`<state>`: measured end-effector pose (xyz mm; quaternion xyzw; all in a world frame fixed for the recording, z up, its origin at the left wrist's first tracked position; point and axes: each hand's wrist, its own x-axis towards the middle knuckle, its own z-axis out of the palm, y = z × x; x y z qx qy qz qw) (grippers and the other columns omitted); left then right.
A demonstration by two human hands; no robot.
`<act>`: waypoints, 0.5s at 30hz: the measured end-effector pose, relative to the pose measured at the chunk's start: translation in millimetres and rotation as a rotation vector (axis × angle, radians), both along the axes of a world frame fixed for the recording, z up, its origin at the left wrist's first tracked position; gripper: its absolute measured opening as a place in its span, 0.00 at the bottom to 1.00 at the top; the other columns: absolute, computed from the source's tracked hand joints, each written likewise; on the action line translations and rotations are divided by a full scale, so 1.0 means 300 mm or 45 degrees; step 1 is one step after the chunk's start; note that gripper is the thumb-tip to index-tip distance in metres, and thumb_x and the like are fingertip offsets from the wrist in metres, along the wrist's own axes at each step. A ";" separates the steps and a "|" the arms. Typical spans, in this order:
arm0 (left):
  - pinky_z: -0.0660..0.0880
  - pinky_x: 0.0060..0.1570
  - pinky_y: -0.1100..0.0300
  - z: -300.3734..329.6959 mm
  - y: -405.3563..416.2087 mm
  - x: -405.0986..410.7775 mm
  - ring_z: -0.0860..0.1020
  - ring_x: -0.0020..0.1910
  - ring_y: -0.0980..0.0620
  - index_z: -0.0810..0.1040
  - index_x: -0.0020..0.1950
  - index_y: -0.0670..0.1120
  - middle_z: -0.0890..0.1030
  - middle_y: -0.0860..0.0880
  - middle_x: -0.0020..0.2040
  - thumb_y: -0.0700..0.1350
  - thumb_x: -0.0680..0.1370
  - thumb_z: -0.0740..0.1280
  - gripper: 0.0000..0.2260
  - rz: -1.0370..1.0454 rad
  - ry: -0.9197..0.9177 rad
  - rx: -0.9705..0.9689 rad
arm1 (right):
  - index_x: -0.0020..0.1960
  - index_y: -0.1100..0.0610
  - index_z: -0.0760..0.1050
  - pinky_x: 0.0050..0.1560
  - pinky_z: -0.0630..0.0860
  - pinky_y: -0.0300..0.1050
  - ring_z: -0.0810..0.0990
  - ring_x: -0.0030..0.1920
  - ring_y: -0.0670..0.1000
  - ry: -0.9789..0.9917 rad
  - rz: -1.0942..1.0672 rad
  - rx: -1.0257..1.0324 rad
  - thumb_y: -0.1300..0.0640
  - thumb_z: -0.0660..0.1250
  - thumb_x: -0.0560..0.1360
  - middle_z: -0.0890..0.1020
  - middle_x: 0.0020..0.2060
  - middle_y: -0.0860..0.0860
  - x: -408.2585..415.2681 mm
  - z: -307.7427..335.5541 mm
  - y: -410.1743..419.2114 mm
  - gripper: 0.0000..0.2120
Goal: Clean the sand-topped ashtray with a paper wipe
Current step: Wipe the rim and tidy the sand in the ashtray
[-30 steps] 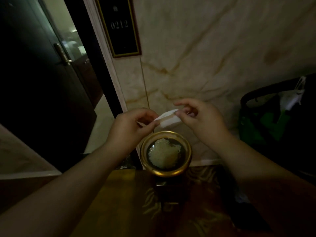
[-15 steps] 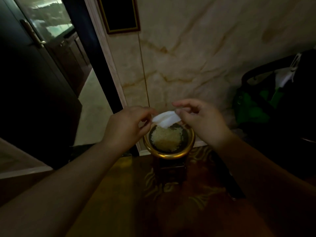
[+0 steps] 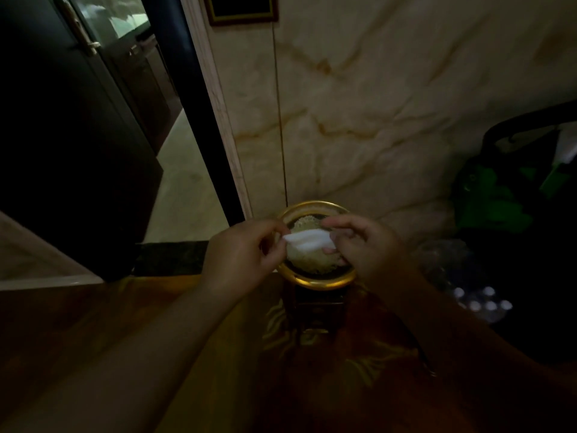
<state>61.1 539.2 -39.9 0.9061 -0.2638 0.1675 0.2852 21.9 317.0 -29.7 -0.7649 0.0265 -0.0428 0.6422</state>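
Note:
A standing ashtray with a gold rim (image 3: 315, 284) stands against the marble wall, its dark bowl holding a pale heap of sand (image 3: 307, 260). Stretched over the bowl is a white folded paper wipe (image 3: 307, 240). My left hand (image 3: 240, 256) pinches its left end and my right hand (image 3: 365, 245) pinches its right end. My right hand covers the right side of the bowl.
The marble wall (image 3: 390, 104) rises right behind the ashtray. A dark open door (image 3: 71, 135) and its frame (image 3: 218, 104) are at the left. A black and green bag (image 3: 515, 195) and a pack of bottles (image 3: 480, 303) sit at the right. Patterned carpet (image 3: 312, 354) lies below.
The view has tilted down, so the ashtray sits higher in frame. Both hands have lowered the wipe from above the ashtray to right over the sand.

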 end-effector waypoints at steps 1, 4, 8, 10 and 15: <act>0.78 0.35 0.56 -0.037 0.013 0.028 0.77 0.37 0.59 0.83 0.55 0.55 0.79 0.59 0.40 0.49 0.78 0.72 0.06 -0.008 -0.006 0.019 | 0.47 0.41 0.82 0.40 0.79 0.34 0.85 0.44 0.41 -0.010 -0.003 -0.049 0.62 0.66 0.79 0.86 0.44 0.44 0.029 -0.029 0.016 0.16; 0.78 0.36 0.56 -0.091 0.022 0.058 0.78 0.38 0.59 0.84 0.55 0.55 0.80 0.58 0.41 0.51 0.78 0.70 0.07 -0.039 -0.001 -0.006 | 0.46 0.36 0.79 0.37 0.77 0.30 0.83 0.43 0.39 -0.019 0.001 -0.186 0.62 0.65 0.79 0.83 0.39 0.39 0.042 -0.048 0.022 0.18; 0.79 0.37 0.58 -0.272 0.061 0.162 0.80 0.39 0.60 0.83 0.55 0.57 0.83 0.58 0.42 0.53 0.78 0.67 0.08 -0.089 0.030 -0.054 | 0.47 0.37 0.80 0.35 0.75 0.27 0.83 0.40 0.36 -0.046 -0.034 -0.167 0.61 0.66 0.79 0.82 0.44 0.40 0.101 -0.215 0.066 0.17; 0.80 0.38 0.60 -0.386 0.070 0.216 0.81 0.39 0.62 0.84 0.56 0.57 0.84 0.58 0.42 0.52 0.78 0.68 0.08 -0.114 0.039 -0.076 | 0.48 0.37 0.80 0.41 0.78 0.32 0.84 0.44 0.40 -0.058 -0.083 -0.156 0.60 0.67 0.79 0.84 0.48 0.42 0.129 -0.332 0.084 0.16; 0.79 0.40 0.64 -0.635 0.074 0.313 0.80 0.40 0.64 0.85 0.56 0.55 0.86 0.58 0.46 0.50 0.79 0.70 0.08 -0.182 -0.021 -0.063 | 0.48 0.44 0.84 0.36 0.79 0.32 0.86 0.41 0.43 -0.108 -0.134 0.056 0.64 0.67 0.78 0.85 0.45 0.40 0.188 -0.569 0.094 0.15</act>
